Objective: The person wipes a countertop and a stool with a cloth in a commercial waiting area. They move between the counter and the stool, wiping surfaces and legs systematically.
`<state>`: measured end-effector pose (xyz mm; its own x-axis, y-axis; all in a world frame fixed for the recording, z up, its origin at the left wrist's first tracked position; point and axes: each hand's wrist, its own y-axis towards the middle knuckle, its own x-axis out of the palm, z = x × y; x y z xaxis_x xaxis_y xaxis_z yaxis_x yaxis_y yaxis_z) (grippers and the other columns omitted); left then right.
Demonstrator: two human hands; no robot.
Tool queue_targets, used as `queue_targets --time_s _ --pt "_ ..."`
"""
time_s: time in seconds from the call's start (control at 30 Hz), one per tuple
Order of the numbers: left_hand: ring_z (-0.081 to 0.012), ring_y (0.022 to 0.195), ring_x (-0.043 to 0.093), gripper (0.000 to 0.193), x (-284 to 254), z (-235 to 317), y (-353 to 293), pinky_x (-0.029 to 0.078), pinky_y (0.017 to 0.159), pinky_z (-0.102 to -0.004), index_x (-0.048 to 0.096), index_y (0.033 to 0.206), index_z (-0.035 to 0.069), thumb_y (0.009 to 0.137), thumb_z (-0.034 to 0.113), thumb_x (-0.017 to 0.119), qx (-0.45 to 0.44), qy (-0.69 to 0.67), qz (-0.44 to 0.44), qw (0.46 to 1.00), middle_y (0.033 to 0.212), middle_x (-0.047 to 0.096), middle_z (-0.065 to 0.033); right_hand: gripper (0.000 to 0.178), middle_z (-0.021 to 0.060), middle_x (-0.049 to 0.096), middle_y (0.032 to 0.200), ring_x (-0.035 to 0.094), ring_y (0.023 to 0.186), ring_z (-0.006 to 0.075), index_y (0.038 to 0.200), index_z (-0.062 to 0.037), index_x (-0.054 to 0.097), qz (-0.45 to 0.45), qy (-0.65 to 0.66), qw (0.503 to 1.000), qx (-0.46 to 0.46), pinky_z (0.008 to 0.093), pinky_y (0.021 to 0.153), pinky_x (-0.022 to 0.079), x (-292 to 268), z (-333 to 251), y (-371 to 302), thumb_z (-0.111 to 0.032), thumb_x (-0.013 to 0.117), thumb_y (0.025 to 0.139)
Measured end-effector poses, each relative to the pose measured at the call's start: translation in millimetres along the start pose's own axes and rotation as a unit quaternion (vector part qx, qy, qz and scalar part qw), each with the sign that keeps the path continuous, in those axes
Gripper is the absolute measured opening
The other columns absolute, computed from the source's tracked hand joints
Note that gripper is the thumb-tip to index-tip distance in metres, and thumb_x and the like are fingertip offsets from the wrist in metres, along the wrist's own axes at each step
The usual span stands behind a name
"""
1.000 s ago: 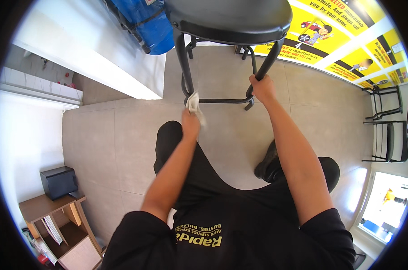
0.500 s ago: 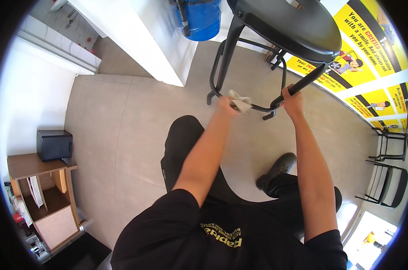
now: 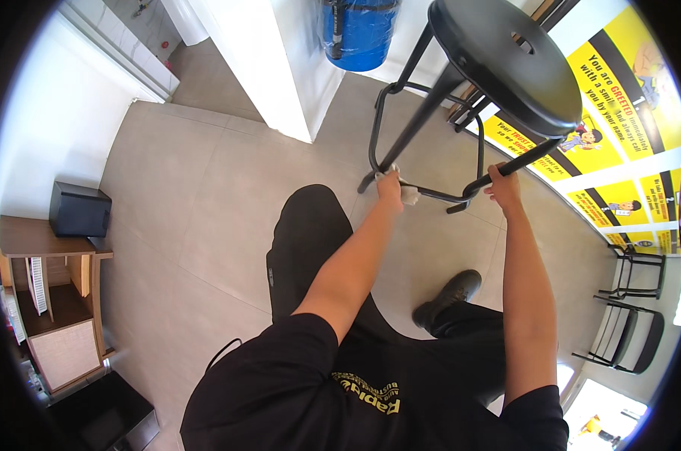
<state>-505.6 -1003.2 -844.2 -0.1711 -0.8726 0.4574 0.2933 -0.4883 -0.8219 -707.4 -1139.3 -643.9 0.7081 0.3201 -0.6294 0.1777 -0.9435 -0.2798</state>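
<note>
A black stool (image 3: 506, 64) with a round seat and a slot in its top stands ahead of me, on bent legs joined by a foot ring. My left hand (image 3: 390, 189) is closed around a pale cloth (image 3: 410, 195), pressing it against the foot ring where a front leg meets it. Part of the cloth hangs out below the fingers. Further right, my right hand (image 3: 506, 188) grips the lower part of the stool's other front leg (image 3: 522, 161), just above the ring.
Behind the stool, a blue plastic-wrapped cylinder (image 3: 361, 34) stands by the white wall corner (image 3: 292, 90). Yellow posters (image 3: 618, 98) line the right wall. Black chairs (image 3: 634, 331) stand at right. A wooden cabinet (image 3: 51, 237) with a black box (image 3: 80, 209) on it is at left.
My left hand has moved the cloth from the front of the foot ring to its left leg joint. The stool looks turned and sits slightly further right in view. My right hand stays on its leg.
</note>
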Motion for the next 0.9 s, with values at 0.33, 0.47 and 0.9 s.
queue_targets --time_s 0.33,0.47,0.9 --pt "-0.0260 0.104 0.064 0.029 -18.0 -119.2 -92.0 0.055 0.084 -0.0436 0.061 0.118 0.012 0.092 0.025 0.065 -0.151 -0.028 -0.045 0.987 0.115 0.063 -0.0092 0.043 0.0125 0.072 0.078 0.072 0.064 0.0199 0.112 0.0041 0.069 -0.037 -0.086 0.983 0.160 0.0331 0.055 0.054 -83.6 -8.8 -47.7 -0.035 0.068 0.095" --pt "-0.0277 0.106 0.064 0.024 -25.0 -80.1 -140.0 0.055 0.084 -0.0457 0.061 0.113 0.006 0.093 0.020 0.059 -0.149 0.186 0.021 0.971 0.115 0.064 -0.0133 0.048 0.0170 0.075 0.097 0.074 0.093 0.0203 0.122 0.0035 0.065 -0.198 -0.134 0.969 -0.066 0.0334 0.078 0.055 -79.0 -77.8 -122.4 -0.033 0.072 0.093" --pt "-0.0457 0.130 0.050 0.049 36.6 64.5 0.4 0.044 0.108 -0.0543 0.050 0.143 0.006 0.094 0.010 0.058 0.499 0.537 0.079 0.675 0.141 0.047 -0.0253 0.016 -0.0017 0.041 0.059 0.034 0.050 0.0064 0.084 -0.0012 0.058 -0.117 0.409 0.887 -0.180 0.0265 0.049 0.032 13.5 -137.3 -147.1 -0.011 0.058 0.096"
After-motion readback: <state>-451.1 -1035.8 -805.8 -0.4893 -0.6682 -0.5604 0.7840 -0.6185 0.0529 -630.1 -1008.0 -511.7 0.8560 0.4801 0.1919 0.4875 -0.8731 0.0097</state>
